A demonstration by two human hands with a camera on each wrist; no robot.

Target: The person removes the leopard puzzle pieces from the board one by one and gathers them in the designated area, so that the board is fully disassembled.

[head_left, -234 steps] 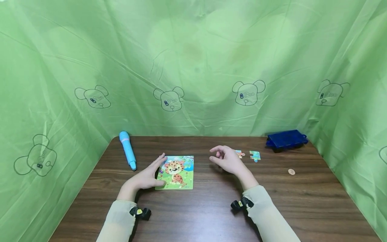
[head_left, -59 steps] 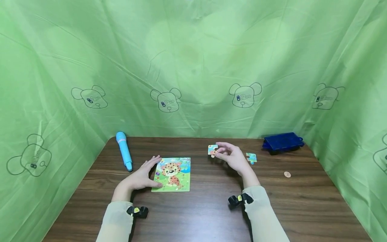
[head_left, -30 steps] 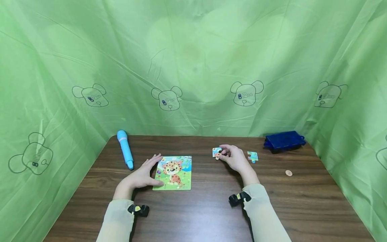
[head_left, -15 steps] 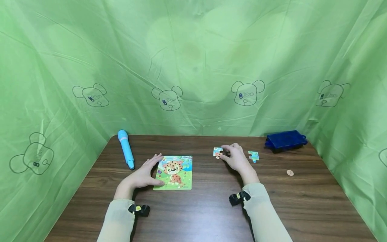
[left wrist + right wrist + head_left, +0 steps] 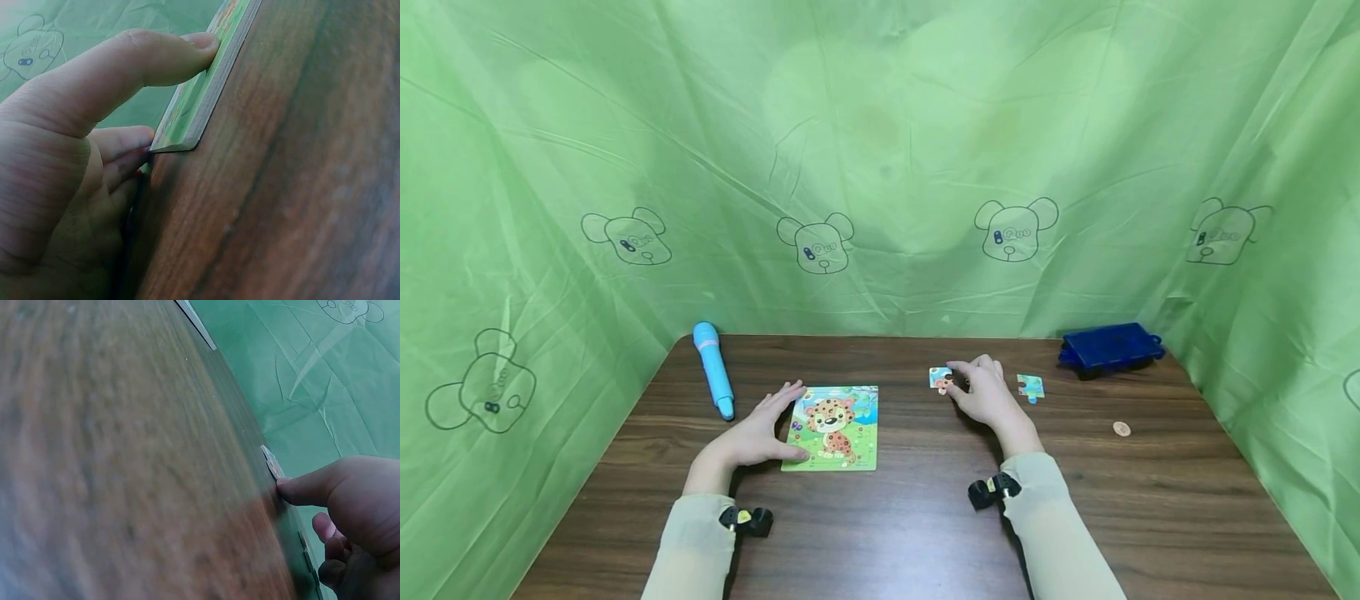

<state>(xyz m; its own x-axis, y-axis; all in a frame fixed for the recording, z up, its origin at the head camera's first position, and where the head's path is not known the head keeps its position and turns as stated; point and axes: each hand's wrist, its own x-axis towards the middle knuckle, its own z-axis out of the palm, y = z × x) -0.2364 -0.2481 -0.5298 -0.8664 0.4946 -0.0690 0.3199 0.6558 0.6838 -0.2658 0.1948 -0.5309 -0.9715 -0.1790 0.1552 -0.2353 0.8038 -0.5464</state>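
Observation:
A square leopard jigsaw puzzle [image 5: 831, 425] lies flat on the dark wooden table. My left hand [image 5: 752, 433] rests at its left side with fingers extended. The thumb presses on its face near the lower left corner, while the other fingers touch by the upper left, as the left wrist view shows. Farther right, my right hand [image 5: 985, 396] holds a small orange and blue puzzle piece [image 5: 940, 378] by its right side between thumb and index finger, low at the tabletop. A second, blue-green puzzle piece [image 5: 1031, 387] lies just right of that hand.
A light blue toy microphone [image 5: 713, 371] lies at the back left. At the back right stands a dark blue box [image 5: 1111, 347], with a small round wooden disc [image 5: 1122, 428] nearer me. Green cloth [image 5: 880, 167] hangs behind and along both sides of the table.
Since the oldest frame, my right hand has taken hold of the orange and blue piece, which now lies farther left. Over the last second both hands have stayed nearly still.

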